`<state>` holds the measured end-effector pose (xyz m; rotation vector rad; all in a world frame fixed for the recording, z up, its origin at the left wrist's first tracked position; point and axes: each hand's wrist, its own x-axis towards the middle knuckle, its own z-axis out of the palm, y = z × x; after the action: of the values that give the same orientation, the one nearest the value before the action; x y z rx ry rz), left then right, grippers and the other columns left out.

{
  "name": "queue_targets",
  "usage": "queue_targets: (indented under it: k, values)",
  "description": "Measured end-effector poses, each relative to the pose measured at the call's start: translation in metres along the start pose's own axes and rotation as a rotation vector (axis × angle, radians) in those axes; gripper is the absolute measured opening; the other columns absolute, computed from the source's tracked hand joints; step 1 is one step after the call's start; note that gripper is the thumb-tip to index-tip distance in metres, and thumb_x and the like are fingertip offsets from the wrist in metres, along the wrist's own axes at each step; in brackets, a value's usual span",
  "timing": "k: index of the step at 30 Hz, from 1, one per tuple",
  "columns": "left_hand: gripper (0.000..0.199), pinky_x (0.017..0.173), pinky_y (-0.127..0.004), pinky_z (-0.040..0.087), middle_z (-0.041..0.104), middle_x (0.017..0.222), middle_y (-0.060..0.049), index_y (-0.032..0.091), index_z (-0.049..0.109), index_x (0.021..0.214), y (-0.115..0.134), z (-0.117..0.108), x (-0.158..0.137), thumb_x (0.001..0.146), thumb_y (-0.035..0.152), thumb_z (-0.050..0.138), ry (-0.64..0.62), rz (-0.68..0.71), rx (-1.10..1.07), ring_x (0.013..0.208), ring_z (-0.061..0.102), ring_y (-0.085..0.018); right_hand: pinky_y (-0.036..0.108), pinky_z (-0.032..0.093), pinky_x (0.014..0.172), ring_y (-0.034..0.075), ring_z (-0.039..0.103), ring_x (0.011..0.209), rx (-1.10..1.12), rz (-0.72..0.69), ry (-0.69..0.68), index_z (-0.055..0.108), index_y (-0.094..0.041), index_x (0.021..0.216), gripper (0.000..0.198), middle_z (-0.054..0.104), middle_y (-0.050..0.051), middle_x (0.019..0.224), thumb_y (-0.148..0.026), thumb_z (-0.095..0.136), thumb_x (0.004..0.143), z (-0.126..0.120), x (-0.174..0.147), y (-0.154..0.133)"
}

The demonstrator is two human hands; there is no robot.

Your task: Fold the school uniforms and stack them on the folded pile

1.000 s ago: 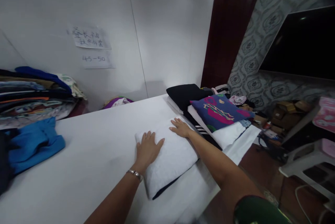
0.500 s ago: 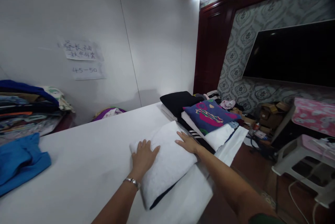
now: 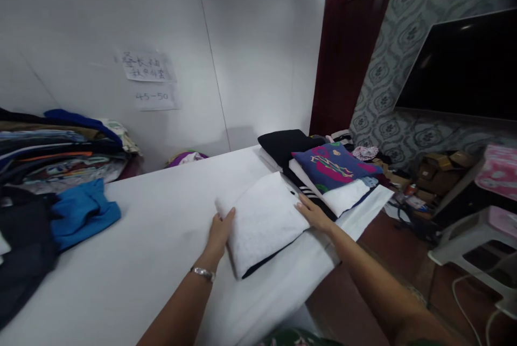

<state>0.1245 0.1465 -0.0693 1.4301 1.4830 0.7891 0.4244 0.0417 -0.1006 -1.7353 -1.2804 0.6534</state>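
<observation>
A folded white garment [image 3: 266, 222] with a dark layer showing along its near edge lies in front of me. My left hand [image 3: 220, 233] grips its left side, thumb on top and the other fingers partly hidden along the edge. On the opposite side, my right hand [image 3: 317, 214] holds the garment's right edge, its fingertips partly out of sight. Just beyond my right hand is a pile of folded clothes, with a blue and magenta patterned garment [image 3: 335, 165] on top and a black folded garment [image 3: 285, 146] beside it.
The white table [image 3: 161, 238] carries a blue garment [image 3: 84, 211] and dark clothing [image 3: 24, 249] at left. A tall clothes stack [image 3: 64, 146] stands behind them. Right of the table are a plastic stool [image 3: 476, 243] and cardboard boxes [image 3: 440, 173].
Both hands have gone from lying flat on the white garment to holding its sides. My view has turned left, bringing dark clothing into sight.
</observation>
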Motion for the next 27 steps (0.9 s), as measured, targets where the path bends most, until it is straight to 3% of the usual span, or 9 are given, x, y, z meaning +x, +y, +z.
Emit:
queue_targets:
  k: [5,8,11,14,18,21,27]
  values:
    - [0.054,0.08,-0.035,0.057,0.067,0.12,-0.014,0.014,0.057,0.121,0.013,-0.011,-0.003,0.081,0.049,0.063,-0.205,-0.312,-0.422,0.105,0.065,-0.025,0.047,0.02,0.118,0.027,0.034,0.14,0.219,0.055,0.226,0.049,-0.021,0.137,0.082,0.041,0.009,0.149,-0.069,0.06,0.072,0.006,-0.06,0.012]
    - [0.05,0.08,-0.034,0.058,0.071,0.11,-0.013,0.016,0.061,0.115,0.021,-0.012,0.001,0.078,0.049,0.067,-0.29,-0.445,-0.552,0.099,0.068,-0.025,0.049,0.032,0.113,0.029,0.038,0.137,0.402,0.072,0.337,0.051,-0.021,0.132,0.076,0.044,0.011,0.146,-0.064,0.066,0.071,0.018,-0.092,0.009]
    - [0.052,0.079,-0.039,0.058,0.072,0.107,-0.011,0.02,0.062,0.111,0.026,-0.012,0.005,0.077,0.059,0.062,-0.372,-0.501,-0.591,0.098,0.068,-0.027,0.05,0.047,0.1,0.032,0.05,0.127,0.685,0.216,0.356,0.051,-0.024,0.128,0.073,0.05,0.013,0.14,-0.057,0.074,0.067,0.027,-0.115,-0.003]
    - [0.052,0.08,-0.038,0.058,0.072,0.108,-0.011,0.019,0.063,0.107,0.028,-0.01,0.006,0.073,0.058,0.067,-0.333,-0.476,-0.526,0.099,0.068,-0.028,0.049,0.052,0.095,0.031,0.059,0.117,0.967,0.417,0.279,0.055,-0.023,0.117,0.061,0.058,0.012,0.13,-0.048,0.08,0.066,0.032,-0.128,-0.021]
    - [0.038,0.083,-0.032,0.058,0.072,0.108,-0.012,0.014,0.065,0.104,0.029,-0.004,0.006,0.071,0.032,0.076,-0.264,-0.444,-0.597,0.098,0.068,-0.024,0.045,0.051,0.098,0.028,0.067,0.103,1.168,0.565,-0.026,0.06,-0.017,0.099,0.04,0.068,0.014,0.112,-0.041,0.077,0.073,0.045,-0.132,-0.045]
    - [0.033,0.083,-0.031,0.058,0.073,0.105,-0.012,0.013,0.065,0.102,0.029,-0.006,0.002,0.072,0.024,0.074,-0.251,-0.45,-0.655,0.093,0.069,-0.023,0.039,0.049,0.1,0.024,0.068,0.101,1.232,0.586,-0.188,0.061,-0.016,0.092,0.032,0.07,0.014,0.107,-0.042,0.072,0.078,0.061,-0.129,-0.056]
    - [0.028,0.077,-0.032,0.058,0.074,0.095,-0.009,0.013,0.066,0.103,0.027,-0.034,-0.023,0.077,0.022,0.069,-0.203,-0.42,-0.767,0.081,0.07,-0.02,0.036,0.048,0.097,0.019,0.068,0.092,1.458,0.542,-0.275,0.062,-0.016,0.097,0.044,0.071,0.008,0.093,-0.056,0.066,0.08,0.085,-0.118,-0.071]
